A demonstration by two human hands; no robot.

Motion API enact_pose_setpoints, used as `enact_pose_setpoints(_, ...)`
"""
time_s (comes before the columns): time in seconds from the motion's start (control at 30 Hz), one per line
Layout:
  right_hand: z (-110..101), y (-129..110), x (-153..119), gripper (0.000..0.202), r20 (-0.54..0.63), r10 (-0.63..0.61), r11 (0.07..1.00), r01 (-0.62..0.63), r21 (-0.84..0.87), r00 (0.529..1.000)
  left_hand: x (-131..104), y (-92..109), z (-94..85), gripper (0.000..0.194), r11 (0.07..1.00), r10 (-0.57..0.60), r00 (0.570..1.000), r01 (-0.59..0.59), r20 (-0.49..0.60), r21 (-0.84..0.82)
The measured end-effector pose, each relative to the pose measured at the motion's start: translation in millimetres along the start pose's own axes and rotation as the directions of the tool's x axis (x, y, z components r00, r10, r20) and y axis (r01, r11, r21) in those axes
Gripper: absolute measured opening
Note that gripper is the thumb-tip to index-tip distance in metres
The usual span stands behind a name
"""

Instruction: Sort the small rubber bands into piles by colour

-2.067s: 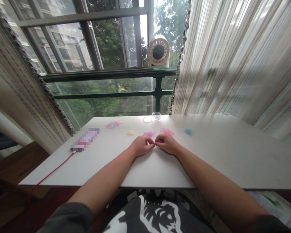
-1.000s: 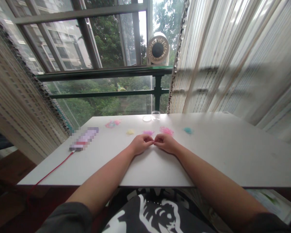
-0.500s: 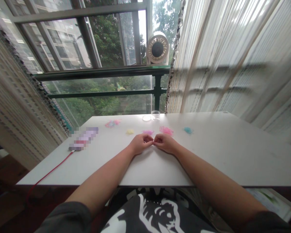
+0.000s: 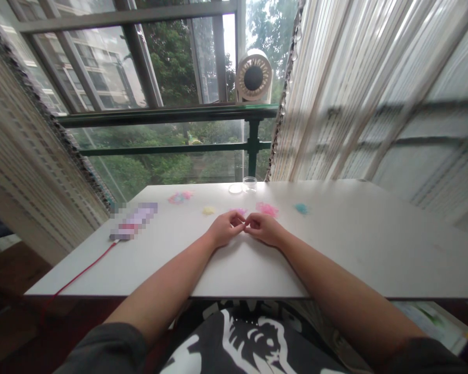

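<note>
Fingertips of my left hand (image 4: pixel 226 228) and my right hand (image 4: pixel 264 228) meet over the middle of the white table (image 4: pixel 159 265). Both are closed in a pinch; whatever lies between the fingers is hidden or too small to name. Just beyond them sit a purple pile (image 4: pixel 237 212) of small pieces, partly covered by my left hand, and a pink pile (image 4: pixel 267 209). Farther left is a small yellow pile (image 4: pixel 208 210), then a mixed pink and blue pile (image 4: pixel 180 197). A teal pile (image 4: pixel 301 208) lies to the right.
A clear round container (image 4: pixel 250 185) stands at the table's far edge beside a round lid (image 4: pixel 235 189). At left lies a blurred-out phone-like device (image 4: pixel 134 221) with a red cable (image 4: pixel 86 271) running off the front edge. A white fan (image 4: pixel 253 78) stands by the window.
Both hands stay together in the same place, with only slight finger movement at the tips. The view has shifted very slightly; the piles look unchanged.
</note>
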State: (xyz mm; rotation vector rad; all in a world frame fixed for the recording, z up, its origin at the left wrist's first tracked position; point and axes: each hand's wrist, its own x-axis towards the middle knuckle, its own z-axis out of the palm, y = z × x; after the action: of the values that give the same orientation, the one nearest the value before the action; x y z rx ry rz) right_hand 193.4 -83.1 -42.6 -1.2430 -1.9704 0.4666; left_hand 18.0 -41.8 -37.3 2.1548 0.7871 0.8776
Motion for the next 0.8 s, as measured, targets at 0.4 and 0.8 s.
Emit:
enact_pose_setpoints(0.4, -23, 14, 6, 0.010, -0.212, 0.101, 0.971, -0.143, -0.193, 0.972, 0, -5, -1.2, 0.023, 0.999, -0.041, 0.999, 0.041, -0.003, -0.004)
enact_pose_setpoints(0.8, -48, 61, 7, 0.018, -0.396, 0.257, 0.886, -0.378, -0.268, 0.882, 0, -5, -7.4, 0.023, 0.998, -0.065, 0.997, 0.065, -0.039, -0.007)
